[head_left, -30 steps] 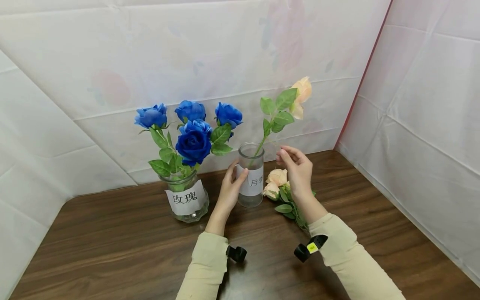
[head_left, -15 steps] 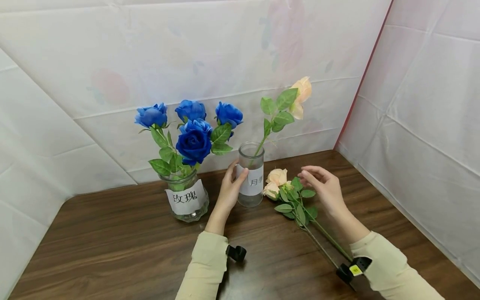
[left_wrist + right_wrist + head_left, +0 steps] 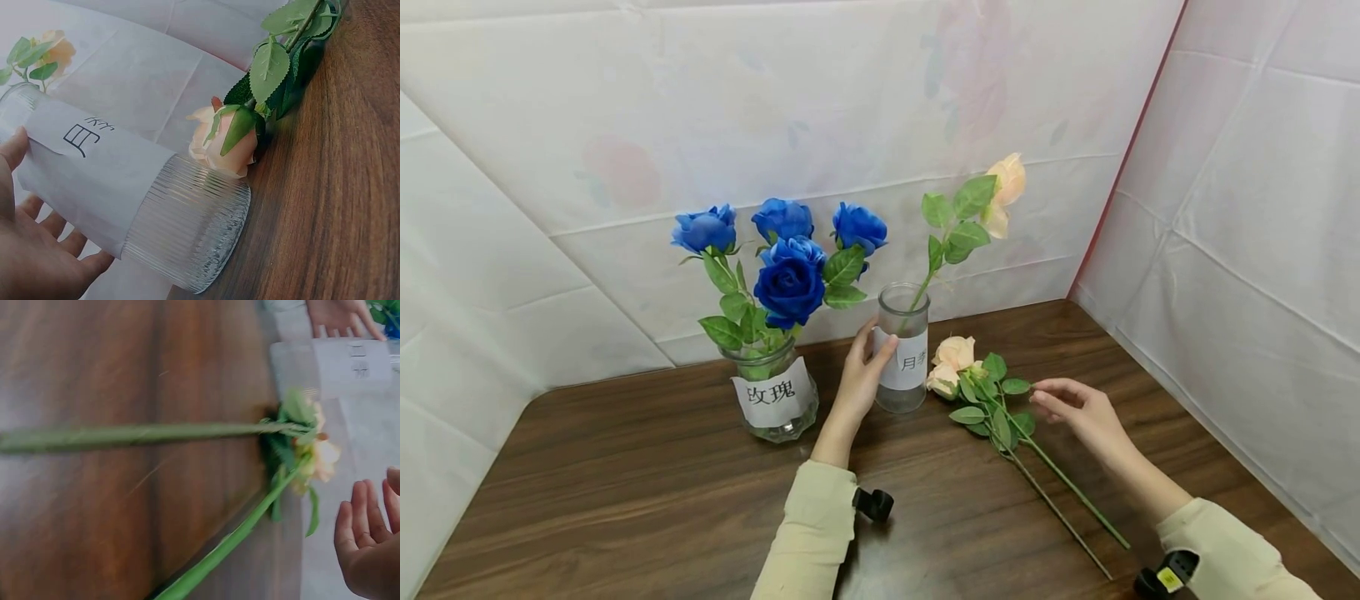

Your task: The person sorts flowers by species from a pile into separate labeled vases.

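A clear ribbed glass vase (image 3: pixel 901 398) with a white paper label stands upright on the table. My left hand (image 3: pixel 857 379) grips its side, thumb across the front; in the left wrist view the fingers reach behind the glass (image 3: pixel 187 219). One peach rose (image 3: pixel 1009 182) leans to the right out of its mouth. More peach roses (image 3: pixel 953 354) lie beside the vase, leafy stems slanting toward the front right. To the right of their leaves is my right hand (image 3: pixel 1086 412), its fingers loosely bent around nothing. In the right wrist view that hand (image 3: pixel 372 550) appears apart from the stems.
At left stands a second glass vase (image 3: pixel 782 431), also labelled, full of several blue roses (image 3: pixel 790 292). White cloth walls (image 3: pixel 1247 292) enclose the back and sides of the brown wooden table (image 3: pixel 625 492).
My right hand has drawn away from beside the standing peach rose, moving right and toward me along the lying stems, which now show fully. The left hand keeps its hold on the vase.
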The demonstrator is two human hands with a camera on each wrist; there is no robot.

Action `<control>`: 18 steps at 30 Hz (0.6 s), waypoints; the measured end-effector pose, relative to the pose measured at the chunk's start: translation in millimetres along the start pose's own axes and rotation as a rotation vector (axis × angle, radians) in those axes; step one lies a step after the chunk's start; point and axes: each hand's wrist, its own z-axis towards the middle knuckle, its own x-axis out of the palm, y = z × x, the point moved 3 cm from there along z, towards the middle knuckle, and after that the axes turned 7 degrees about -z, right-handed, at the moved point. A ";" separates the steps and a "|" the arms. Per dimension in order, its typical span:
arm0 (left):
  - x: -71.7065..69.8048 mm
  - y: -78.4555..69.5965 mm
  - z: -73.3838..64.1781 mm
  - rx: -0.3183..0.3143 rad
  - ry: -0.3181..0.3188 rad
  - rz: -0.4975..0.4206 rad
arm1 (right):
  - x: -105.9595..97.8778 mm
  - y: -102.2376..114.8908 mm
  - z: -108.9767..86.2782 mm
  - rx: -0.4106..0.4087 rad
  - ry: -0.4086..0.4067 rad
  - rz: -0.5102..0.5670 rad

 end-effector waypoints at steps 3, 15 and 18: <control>0.3 -0.4 0.3 0.005 0.004 0.000 | 1.2 -11.1 -4.4 0.031 0.049 -0.030; 0.6 -2.0 0.1 0.005 0.010 -0.012 | 10.0 -36.7 -21.0 0.079 0.119 -0.178; 0.1 -0.8 -0.1 0.008 0.005 -0.003 | 10.9 -36.4 -21.8 0.079 0.135 -0.195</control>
